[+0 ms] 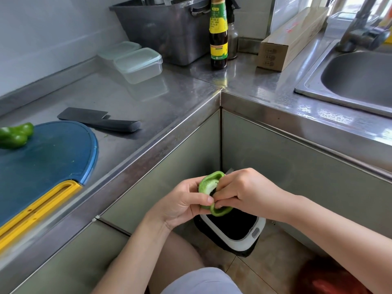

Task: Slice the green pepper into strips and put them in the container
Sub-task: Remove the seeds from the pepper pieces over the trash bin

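Starting nearest, a pepper half [206, 184] is held up in the air, low in front of the cupboards [297, 166] and right over a bin [248, 242] that stands open below. The pepper half is gripped by the left hand [182, 201]: its fingers are curled round the outside and its thumb is pressed on the near edge. The open side is turned up, so the pale inside can be seen. The right hand [244, 192] is laid over the pepper half from the other side. Its fingers are bent, and their tips are tucked into the hollow, pinching the pale inside.

Up on the steel counter [148, 107], at the left, a blue board [48, 158] with a yellow handle is laid flat. A second pepper piece [16, 135] is seen on the board's far left part. Just past the board, a dark knife [99, 120] is laid on the counter.

Farther back, a clear container [139, 64] with its lid on is set on the counter, and a second container [119, 49] is set just behind it. A grey tub [165, 28], a dark bottle [218, 32] and a long box [290, 39] are lined up in the corner. At the far right a sink [356, 79] and its tap [360, 28] are seen.
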Motion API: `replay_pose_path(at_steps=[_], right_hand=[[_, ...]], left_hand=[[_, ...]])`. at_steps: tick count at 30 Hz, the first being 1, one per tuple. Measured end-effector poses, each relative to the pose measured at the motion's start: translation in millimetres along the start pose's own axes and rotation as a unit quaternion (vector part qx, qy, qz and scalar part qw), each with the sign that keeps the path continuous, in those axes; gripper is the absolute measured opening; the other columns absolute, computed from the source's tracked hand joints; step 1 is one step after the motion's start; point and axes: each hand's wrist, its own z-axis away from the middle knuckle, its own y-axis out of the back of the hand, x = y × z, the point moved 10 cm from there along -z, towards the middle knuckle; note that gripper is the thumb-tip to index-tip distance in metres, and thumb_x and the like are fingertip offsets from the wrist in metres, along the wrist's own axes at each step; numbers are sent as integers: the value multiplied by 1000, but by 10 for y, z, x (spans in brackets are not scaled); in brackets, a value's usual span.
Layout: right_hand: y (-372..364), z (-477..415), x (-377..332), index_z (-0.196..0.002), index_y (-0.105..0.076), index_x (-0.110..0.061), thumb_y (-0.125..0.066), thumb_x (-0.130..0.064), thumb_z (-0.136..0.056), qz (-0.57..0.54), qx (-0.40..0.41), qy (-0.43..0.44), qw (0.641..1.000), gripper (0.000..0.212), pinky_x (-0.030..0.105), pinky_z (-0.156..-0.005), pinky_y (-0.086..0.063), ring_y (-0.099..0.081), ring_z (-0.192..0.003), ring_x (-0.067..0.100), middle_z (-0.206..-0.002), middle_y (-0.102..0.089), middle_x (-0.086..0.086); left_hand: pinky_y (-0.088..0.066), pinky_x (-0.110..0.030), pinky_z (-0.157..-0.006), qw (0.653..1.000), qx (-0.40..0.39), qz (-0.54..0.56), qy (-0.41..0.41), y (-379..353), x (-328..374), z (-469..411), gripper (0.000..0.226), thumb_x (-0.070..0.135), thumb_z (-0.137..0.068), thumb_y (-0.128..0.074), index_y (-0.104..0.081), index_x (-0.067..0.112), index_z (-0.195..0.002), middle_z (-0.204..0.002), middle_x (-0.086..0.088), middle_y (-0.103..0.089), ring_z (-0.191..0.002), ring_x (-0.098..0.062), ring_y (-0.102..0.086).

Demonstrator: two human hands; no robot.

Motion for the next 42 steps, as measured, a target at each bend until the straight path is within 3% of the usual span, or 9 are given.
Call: replay_pose_path(at_steps=[10, 17, 23, 27, 32, 34, 39, 41, 42], right_hand=[[22, -21, 8, -78, -75, -18, -60, -17, -85, 20, 54, -13, 998, 16, 33, -53, -48, -55, -62, 17, -73, -62, -3], [105, -26, -11, -77, -72, -17, -60, -10, -82, 55, 129, -48, 989, 15, 29, -51, -46, -54, -60, 16, -69, -60, -3], [509, 114, 260, -86, -78, -18, -73, -14, -82, -90, 241, -151, 954, 8, 12, -66, -46, -62, -69, 4, -78, -69, -8], [314, 274, 604, -85, -79, -25, -75, -16, -80, -13, 185, -220, 958, 11, 7, -65, -39, -55, -65, -1, -82, -65, -12], [-256, 353, 955, -78, -77, -19, -71, -5, -77, 37, 70, -274, 959, 16, 27, -64, -48, -63, -69, 18, -79, -64, -3], [-370, 387, 1095, -79, -76, -19, -70, -6, -77, 26, 57, -313, 948, 15, 27, -69, -48, -65, -75, 17, -79, -69, -5], [-549, 369, 1213, -106, -74, -20, -59, -12, -90, 47, 15, -330, 943, 23, 25, -91, -41, -65, -97, 22, -100, -74, -2], [-480, 341, 1188, -98, -75, -18, -68, -14, -85, 52, 38, -315, 947, 16, 31, -92, -44, -63, -87, 23, -90, -74, -1], [-378, 323, 1150, -90, -76, -17, -74, -16, -80, 45, 77, -299, 950, 10, 33, -84, -47, -58, -79, 20, -80, -71, -3]], left_hand=[[-51, -47, -93, 999, 8, -41, -12, 35, 56, 20, 54, -5, -69, -66, -61, 3, -122, -110, -18, -61, -99, -27, -61], [-56, -37, -80, 999, 32, -6, -29, 55, 91, 10, 53, -3, -62, -69, -68, 9, -114, -98, -14, -65, -89, -22, -65], [-57, -35, -78, 997, 72, -8, -31, 202, 107, 42, 54, -2, -56, -70, -71, 11, -108, -101, -12, -68, -90, -22, -67], [-57, -32, -72, 991, 120, 46, -47, 397, 84, 106, 64, -4, -49, -69, -62, 4, -113, -101, -14, -69, -90, -23, -68], [-58, -34, -78, 983, 149, 88, -62, 521, 27, 108, 57, -17, -59, -55, -60, 3, -113, -105, -15, -68, -94, -25, -68], [-57, -34, -78, 983, 149, 88, -56, 521, -17, 88, 56, -17, -61, -51, -60, 3, -113, -105, -15, -68, -94, -24, -68], [-57, -32, -77, 985, 147, 84, -42, 536, -88, 49, 56, -18, -61, -50, -58, 1, -113, -102, -14, -69, -92, -24, -69], [-57, -34, -81, 984, 151, 86, -35, 559, -129, 22, 57, -18, -61, -51, -58, 1, -114, -103, -14, -68, -93, -24, -68], [-56, -36, -85, 984, 155, 87, -32, 575, -154, 5, 58, -17, -61, -51, -57, 1, -115, -104, -15, -68, -94, -24, -68]])
